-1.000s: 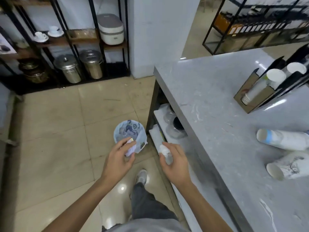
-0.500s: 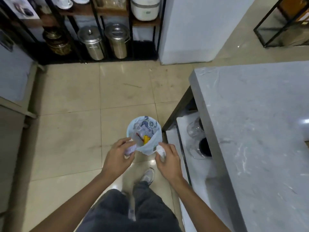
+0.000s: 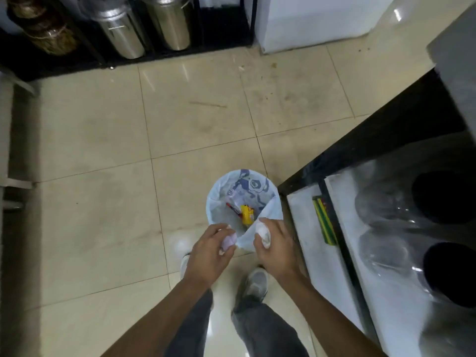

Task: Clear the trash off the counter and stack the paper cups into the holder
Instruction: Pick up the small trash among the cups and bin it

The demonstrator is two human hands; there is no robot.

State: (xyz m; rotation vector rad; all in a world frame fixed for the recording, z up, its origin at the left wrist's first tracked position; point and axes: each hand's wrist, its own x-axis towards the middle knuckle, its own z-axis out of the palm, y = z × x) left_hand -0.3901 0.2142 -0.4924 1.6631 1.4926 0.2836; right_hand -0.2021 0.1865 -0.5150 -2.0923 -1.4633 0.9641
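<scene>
On tiled floor beside counter [image 3: 453,55] corner, we see white trash bag [image 3: 269,215] held open by both hands. Left hand [image 3: 206,256] clenches bunched near edge of bag; right hand [image 3: 275,244] clenches bunched edge on other side. Inside bag: yellow wrapper [image 3: 247,215], red item [image 3: 234,208] touching it. Steel canisters [image 3: 144,24] on rack at floor's far edge.
</scene>
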